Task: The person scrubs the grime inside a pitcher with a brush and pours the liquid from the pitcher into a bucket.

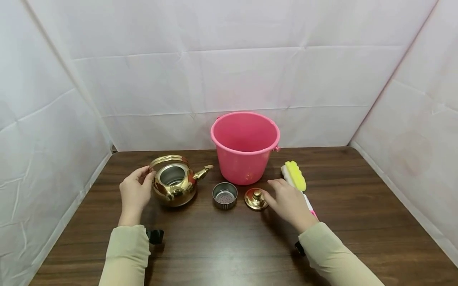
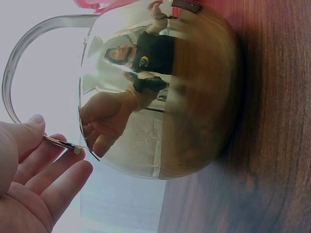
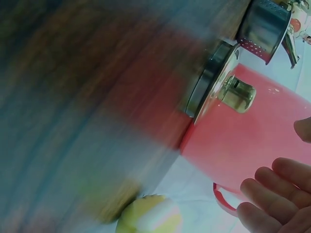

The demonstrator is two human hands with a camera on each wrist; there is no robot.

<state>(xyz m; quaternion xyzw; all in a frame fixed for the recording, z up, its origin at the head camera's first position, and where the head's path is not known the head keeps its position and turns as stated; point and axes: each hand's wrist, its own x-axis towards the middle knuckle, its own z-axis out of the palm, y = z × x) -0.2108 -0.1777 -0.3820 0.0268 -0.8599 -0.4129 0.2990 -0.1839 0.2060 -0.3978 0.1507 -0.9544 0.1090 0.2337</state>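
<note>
A shiny gold kettle (image 1: 175, 190) without its lid stands on the left of the table, spout pointing right. At its left side my left hand (image 1: 136, 192) pinches the lower end of the kettle's raised handle (image 2: 24, 36) between thumb and fingers. Toward the right, my right hand (image 1: 288, 202) is beside the gold lid (image 1: 256, 198), fingers loosely extended and holding nothing. The lid lies knob up on the table; the right wrist view shows a gap between its knob (image 3: 238, 94) and the fingers. Between kettle and lid sits a metal strainer cup (image 1: 224, 196) with a perforated bottom.
A pink bucket (image 1: 245, 165) stands upright behind the strainer and lid. Right of it lies a brush with a yellow sponge head (image 1: 296, 176), its handle partly hidden by my right hand. White cloth walls (image 1: 236, 79) enclose the wooden table (image 1: 222, 246) at the back and sides.
</note>
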